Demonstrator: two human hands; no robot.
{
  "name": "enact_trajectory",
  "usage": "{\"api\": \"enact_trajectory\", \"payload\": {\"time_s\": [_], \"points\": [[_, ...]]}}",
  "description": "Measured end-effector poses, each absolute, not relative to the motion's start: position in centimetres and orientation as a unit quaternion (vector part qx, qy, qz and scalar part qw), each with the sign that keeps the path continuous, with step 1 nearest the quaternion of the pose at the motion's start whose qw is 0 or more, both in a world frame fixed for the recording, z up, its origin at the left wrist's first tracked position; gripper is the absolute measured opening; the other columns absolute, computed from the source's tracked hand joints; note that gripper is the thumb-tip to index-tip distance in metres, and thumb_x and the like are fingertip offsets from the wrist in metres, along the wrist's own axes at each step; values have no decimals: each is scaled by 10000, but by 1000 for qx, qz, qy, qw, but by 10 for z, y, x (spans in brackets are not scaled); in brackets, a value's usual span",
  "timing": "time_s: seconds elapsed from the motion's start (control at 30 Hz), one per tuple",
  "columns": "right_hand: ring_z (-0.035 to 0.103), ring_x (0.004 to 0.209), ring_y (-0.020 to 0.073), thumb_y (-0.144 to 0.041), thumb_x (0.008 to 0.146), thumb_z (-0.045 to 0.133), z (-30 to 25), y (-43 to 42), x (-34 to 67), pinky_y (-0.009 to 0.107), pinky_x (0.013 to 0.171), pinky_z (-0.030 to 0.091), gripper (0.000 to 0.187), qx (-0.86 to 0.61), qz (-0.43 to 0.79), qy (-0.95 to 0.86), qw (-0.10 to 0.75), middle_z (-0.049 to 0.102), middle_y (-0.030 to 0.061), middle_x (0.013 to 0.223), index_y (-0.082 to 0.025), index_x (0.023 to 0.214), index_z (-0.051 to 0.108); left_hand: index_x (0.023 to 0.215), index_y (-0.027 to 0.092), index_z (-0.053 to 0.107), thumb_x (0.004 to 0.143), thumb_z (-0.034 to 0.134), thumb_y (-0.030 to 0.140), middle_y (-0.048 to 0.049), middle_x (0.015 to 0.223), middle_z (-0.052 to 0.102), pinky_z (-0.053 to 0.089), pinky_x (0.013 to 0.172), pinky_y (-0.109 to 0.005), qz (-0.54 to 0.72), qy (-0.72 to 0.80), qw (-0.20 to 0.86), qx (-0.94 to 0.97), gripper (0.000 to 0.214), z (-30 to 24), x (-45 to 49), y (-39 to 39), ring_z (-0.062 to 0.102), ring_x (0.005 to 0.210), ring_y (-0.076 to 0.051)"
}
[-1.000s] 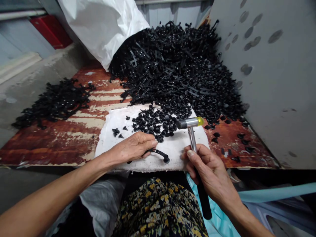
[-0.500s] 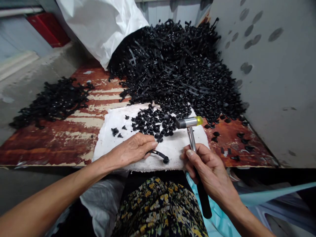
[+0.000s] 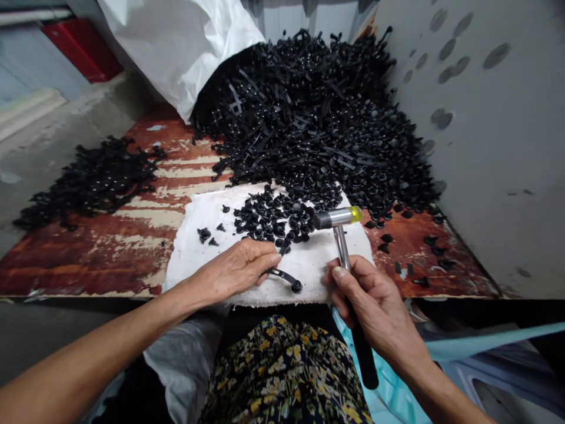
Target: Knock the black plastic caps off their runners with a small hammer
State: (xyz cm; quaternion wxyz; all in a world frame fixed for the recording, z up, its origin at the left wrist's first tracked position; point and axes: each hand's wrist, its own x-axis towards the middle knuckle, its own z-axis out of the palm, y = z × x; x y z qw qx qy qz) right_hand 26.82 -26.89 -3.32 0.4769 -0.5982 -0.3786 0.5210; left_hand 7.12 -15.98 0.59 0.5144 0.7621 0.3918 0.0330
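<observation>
My left hand is closed on a curved black plastic strap with small holes, low over a white cloth. A round black piece sits at the strap's near end. My fingers hide the strap's other part. Wrapped around a small mallet is my right hand, its thumb high on the shaft. The mallet has a metal head with one black and one yellow face, held upright over the cloth's right side. Several black plastic studs lie loose on the cloth beyond my left hand.
A large heap of black plastic parts spreads across the back of the worn red table. A smaller pile of black parts lies at left. A white sack stands behind; a spotted grey panel borders the right.
Both hands hold nearly the same places, with the strap and mallet still in them. The view has shifted very slightly.
</observation>
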Motion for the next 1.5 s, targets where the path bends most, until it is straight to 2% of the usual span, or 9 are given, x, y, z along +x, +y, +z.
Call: {"api": "enact_trajectory", "payload": {"time_s": [1.1, 1.5], "points": [[326, 388, 53, -485, 875, 569, -35, -270, 270, 166, 370, 232, 293, -594, 525, -378, 478, 455, -90, 461, -194, 844, 551, 579, 186, 436, 888, 403, 399, 76, 477, 360, 204, 408, -201, 5, 423, 544, 725, 377, 13, 76, -157, 260, 412, -56], [332, 399, 60, -470, 895, 556, -37, -270, 270, 174, 382, 249, 276, -598, 521, -385, 472, 459, -87, 473, -197, 856, 553, 590, 177, 428, 920, 395, 411, 66, 531, 378, 229, 454, -197, 28, 411, 514, 752, 406, 5, 73, -160, 298, 473, -58]]}}
